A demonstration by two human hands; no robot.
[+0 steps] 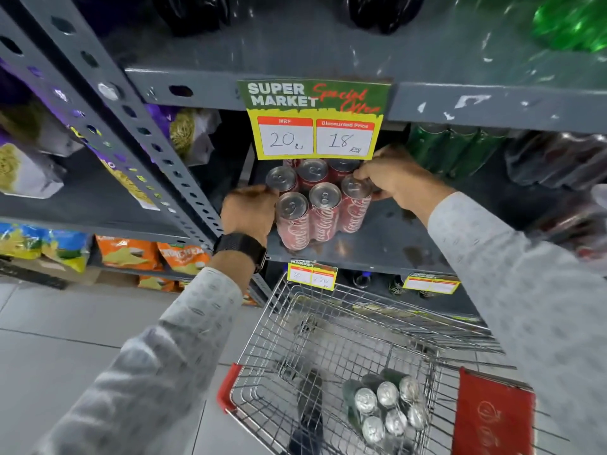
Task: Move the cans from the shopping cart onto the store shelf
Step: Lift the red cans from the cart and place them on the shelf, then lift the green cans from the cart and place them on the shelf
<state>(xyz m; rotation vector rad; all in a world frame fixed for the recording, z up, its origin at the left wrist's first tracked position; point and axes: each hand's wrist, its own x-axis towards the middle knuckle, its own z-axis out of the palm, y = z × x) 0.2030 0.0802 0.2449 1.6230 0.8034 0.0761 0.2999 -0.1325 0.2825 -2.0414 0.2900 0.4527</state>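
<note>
Holding the pack of red cans (317, 200) between both hands, I have it standing upright on the grey shelf (391, 244), just under the yellow price sign (315, 121). My left hand (248, 213) is pressed flat against the pack's left side, fingers wrapped round the near-left can. My right hand (395, 178) is curled over the far-right corner, fingertips on the rim of the right-hand can. So the grip is a two-sided squeeze, closed on the pack from left and right; the cans' long axes run straight up and the tops face me.

The pack sits toward the left end of this shelf bay, close to the slotted upright post (170, 165), with bare shelf to its right before the green bottles (456, 149) further back. As I judge it, the pack is down and only needs squaring or nudging back.

What matters next lies below and toward me: the pack of green cans (386, 407) rests in the shopping cart (262, 343), near its right side, tops up. It lies well below both hands and rather to the right, so my right hand looks the nearer one to drop onto it, with the left following to take the other side. The free shelf space to the right of the red cans seems the natural spot for it.
</note>
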